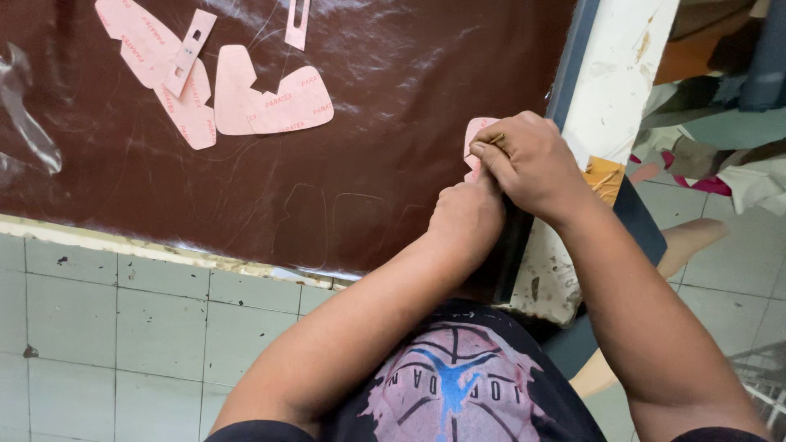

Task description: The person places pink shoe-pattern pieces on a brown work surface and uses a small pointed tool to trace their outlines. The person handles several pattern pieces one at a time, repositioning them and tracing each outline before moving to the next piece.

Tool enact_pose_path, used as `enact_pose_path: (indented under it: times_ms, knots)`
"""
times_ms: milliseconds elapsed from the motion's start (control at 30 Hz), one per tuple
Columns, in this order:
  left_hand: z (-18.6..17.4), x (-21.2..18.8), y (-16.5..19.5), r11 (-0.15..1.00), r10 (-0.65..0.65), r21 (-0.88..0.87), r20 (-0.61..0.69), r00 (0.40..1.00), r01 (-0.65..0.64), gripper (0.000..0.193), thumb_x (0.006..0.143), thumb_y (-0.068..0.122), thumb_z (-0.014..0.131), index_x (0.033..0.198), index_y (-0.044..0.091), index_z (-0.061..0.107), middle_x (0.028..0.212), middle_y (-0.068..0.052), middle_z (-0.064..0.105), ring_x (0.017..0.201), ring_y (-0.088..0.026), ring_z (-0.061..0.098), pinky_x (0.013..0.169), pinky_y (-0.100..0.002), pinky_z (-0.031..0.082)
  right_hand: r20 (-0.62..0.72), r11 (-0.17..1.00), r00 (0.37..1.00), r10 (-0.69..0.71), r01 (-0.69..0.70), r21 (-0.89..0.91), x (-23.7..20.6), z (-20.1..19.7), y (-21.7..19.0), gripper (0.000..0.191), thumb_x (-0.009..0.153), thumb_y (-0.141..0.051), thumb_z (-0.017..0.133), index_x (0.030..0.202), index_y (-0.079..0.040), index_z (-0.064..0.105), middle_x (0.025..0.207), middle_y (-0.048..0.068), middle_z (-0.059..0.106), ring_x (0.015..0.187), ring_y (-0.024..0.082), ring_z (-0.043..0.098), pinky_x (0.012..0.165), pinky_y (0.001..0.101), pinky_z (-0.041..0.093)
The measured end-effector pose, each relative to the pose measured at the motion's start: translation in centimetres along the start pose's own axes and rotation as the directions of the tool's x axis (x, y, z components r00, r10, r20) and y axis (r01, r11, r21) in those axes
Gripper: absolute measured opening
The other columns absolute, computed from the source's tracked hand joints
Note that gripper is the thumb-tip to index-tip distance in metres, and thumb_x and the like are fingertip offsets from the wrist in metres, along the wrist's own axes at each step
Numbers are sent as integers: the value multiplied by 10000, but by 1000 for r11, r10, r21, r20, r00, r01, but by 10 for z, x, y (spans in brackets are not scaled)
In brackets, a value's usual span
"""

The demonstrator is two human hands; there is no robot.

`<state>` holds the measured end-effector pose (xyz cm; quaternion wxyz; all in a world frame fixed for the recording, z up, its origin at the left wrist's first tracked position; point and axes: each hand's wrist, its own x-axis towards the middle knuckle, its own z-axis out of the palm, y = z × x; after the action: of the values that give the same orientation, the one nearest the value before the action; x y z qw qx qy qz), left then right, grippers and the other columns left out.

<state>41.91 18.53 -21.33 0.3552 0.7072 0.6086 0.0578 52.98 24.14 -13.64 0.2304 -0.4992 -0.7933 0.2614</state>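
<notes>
Pale floor tiles (123, 327) are seen below a table spread with a large sheet of dark brown leather (327, 123), which fills most of the view. Faint traced outlines (327, 225) are already marked on the near part of the sheet, to the left of the hands; much of the rest is unmarked. Several pink card patterns (270, 102) are laid aside at the far left, two of them slotted strips.

At the right edge of the sheet another pink pattern (473, 135) is pressed flat on the leather, mostly hidden, with only its rounded far end shown. It is pinned by the left hand (467, 217), closed into a fist. The right hand (532, 164) is pinched narrowly around a thin yellowish marking tool (487, 143), held against the pattern's edge.
</notes>
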Motion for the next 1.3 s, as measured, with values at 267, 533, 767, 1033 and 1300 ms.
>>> enact_pose_path:
  times_ms: [267,533,767,1033,1300]
  knots:
    - [-44,6,-8,973,5,224,217,976,-55,645,1041,261,460,1629,71,275,1032,-222,746,823,-362,721,738,-472,580,-197,990,975,-99,118,83,0,-5,9,131,1078,-153,671,1029,-32,689,959,136,699,892,270,684,812,371,554]
    - [-79,-1,-38,823,453,380,6,891,-421,591,859,203,672,1440,203,563,1570,45,448,807,-213,681,668,-368,569,-157,957,944,290,-281,77,-38,-4,33,339,1009,-179,638,1306,-18,665,1265,157,533,1074,299,615,921,397,533]
    - [-74,-3,-47,902,396,235,-124,910,-361,812,770,318,786,1454,33,454,1603,-148,357,838,-273,675,731,-412,565,97,830,828,552,-536,-152,-13,2,50,542,757,-329,853,1143,-39,607,1209,152,548,1066,296,616,930,416,505]
    - [-86,-34,-94,888,411,33,-505,759,-459,440,947,42,701,1366,35,569,1481,-168,524,1302,-390,601,1060,-421,544,-367,939,874,318,-239,246,-40,-46,41,148,1069,-70,744,1134,-61,612,1115,73,698,992,161,703,803,306,602]
    - [-102,-41,-117,918,392,141,-456,799,-370,371,933,97,672,1302,90,634,1400,-111,615,1263,-287,577,1075,-432,416,-230,999,973,27,-22,25,-54,62,-30,124,859,-86,771,964,-57,710,1153,121,661,966,262,702,835,357,581]
